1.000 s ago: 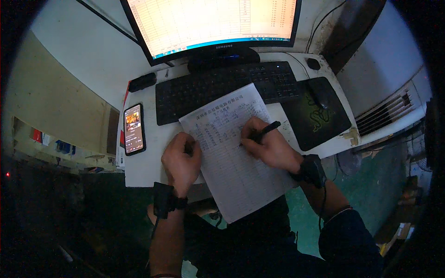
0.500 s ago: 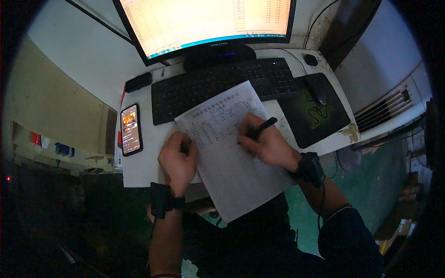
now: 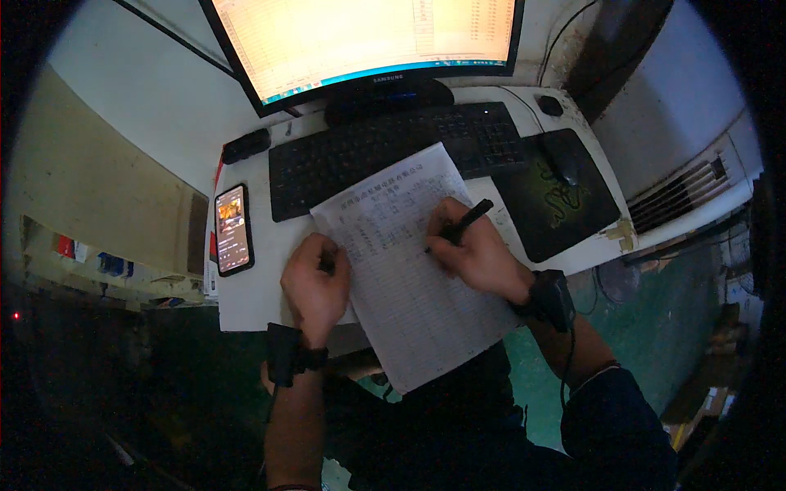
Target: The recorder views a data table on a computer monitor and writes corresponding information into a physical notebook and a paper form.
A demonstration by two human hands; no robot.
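The left hand (image 3: 318, 282) stands beside the sheet's left edge, fingers curled inward; whether they grip anything is hidden. The sheet (image 3: 434, 319) slants from the keyboard (image 3: 327, 172) past the desk's front edge (image 3: 254, 319). Over it, the right hand (image 3: 479, 252) angles inward, fingers pinching a dark pen (image 3: 476, 213).

Sheet (image 3: 434, 315): greyish white, ruled in fine lines, rows of dark marks across upper part. Pen (image 3: 475, 213): black. Desk (image 3: 254, 303): white, tan patch at right corner. Keyboard (image 3: 327, 172) and mouse (image 3: 560, 155): black. Mouse pad (image 3: 528, 225): black, green coiled emblem. Screen (image 3: 360, 37): pale cream, gridded, blue strip along lower edge. Phone (image 3: 232, 233): black rim, orange patch on display. Floor (image 3: 655, 327): green. Wrist devices (image 3: 282, 353): black
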